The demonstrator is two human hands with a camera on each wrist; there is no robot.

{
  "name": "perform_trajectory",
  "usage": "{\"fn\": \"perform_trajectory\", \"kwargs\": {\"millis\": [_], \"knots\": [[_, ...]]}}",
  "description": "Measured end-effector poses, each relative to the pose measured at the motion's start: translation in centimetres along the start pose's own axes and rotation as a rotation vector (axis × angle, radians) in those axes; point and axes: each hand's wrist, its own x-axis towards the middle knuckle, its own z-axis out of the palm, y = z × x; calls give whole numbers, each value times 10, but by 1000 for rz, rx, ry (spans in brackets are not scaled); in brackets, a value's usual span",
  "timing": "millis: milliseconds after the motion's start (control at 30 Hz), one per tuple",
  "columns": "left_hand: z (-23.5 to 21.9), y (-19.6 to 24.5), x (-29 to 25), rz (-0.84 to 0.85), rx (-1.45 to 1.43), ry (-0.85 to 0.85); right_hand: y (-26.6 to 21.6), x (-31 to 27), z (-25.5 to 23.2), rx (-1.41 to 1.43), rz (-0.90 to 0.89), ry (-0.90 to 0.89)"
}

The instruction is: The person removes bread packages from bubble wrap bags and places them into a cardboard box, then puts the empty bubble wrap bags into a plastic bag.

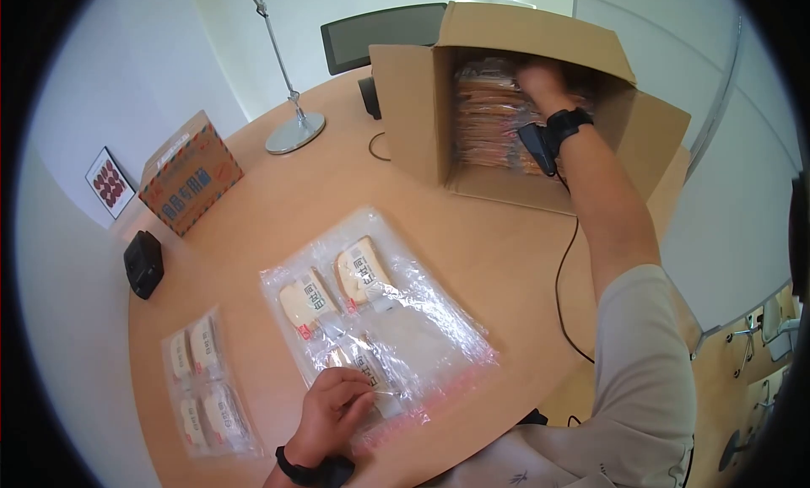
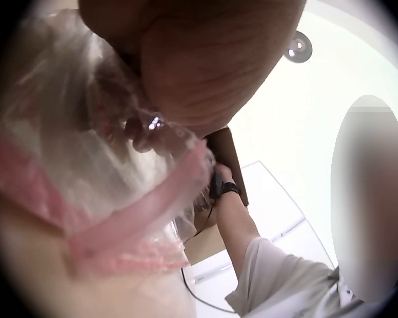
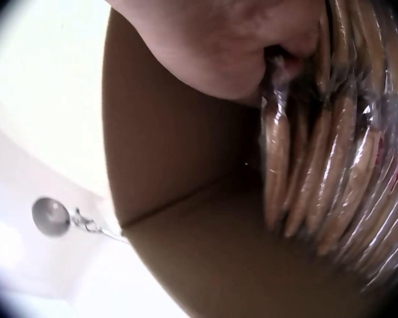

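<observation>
My left hand point(image 1: 336, 408) is at the near edge of a clear plastic bag point(image 1: 422, 328) with a pink strip, its fingers holding the film. In the left wrist view the pink-edged film point(image 2: 139, 212) bunches up under that hand point(image 2: 205, 59). Wrapped bread slices point(image 1: 308, 302) show at the bag's far side, and another lies partly under the hand. Inside an open cardboard box point(image 1: 510, 193), my right hand point(image 1: 540, 79) is at the top of stacked wrapped bread slices point(image 1: 488, 121). The right wrist view shows that hand point(image 3: 232, 46) gripping the outermost wrapped bread point(image 3: 276, 165); its fingertips are hidden.
A flat pack of wrapped slices point(image 1: 207, 387) lies at the table's left. A printed carton point(image 1: 192, 176), a small black device point(image 1: 143, 264) and a lamp base point(image 1: 295, 134) stand farther back. A monitor point(image 1: 380, 37) is behind the box, and a black cable point(image 1: 561, 277) crosses the table.
</observation>
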Motion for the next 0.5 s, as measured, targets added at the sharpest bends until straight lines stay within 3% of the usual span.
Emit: {"fn": "perform_trajectory", "kwargs": {"millis": [100,200,267,300,367,500], "knots": [[1,-2,1,24,17,2,8,-6,14,-16,-50,46],[-1,-1,2,29,14,1,-7,-37,-7,-144,-45,49],[-1,-2,1,26,0,9,-17,-57,-22,-47,-109,234],[-1,-3,1,46,9,6,-21,-69,-30,-49,-122,235],[-2,-4,1,66,16,8,-27,-88,-44,-120,-497,285],[0,-4,-1,69,14,0,-26,-90,-45,-175,-584,217]]}}
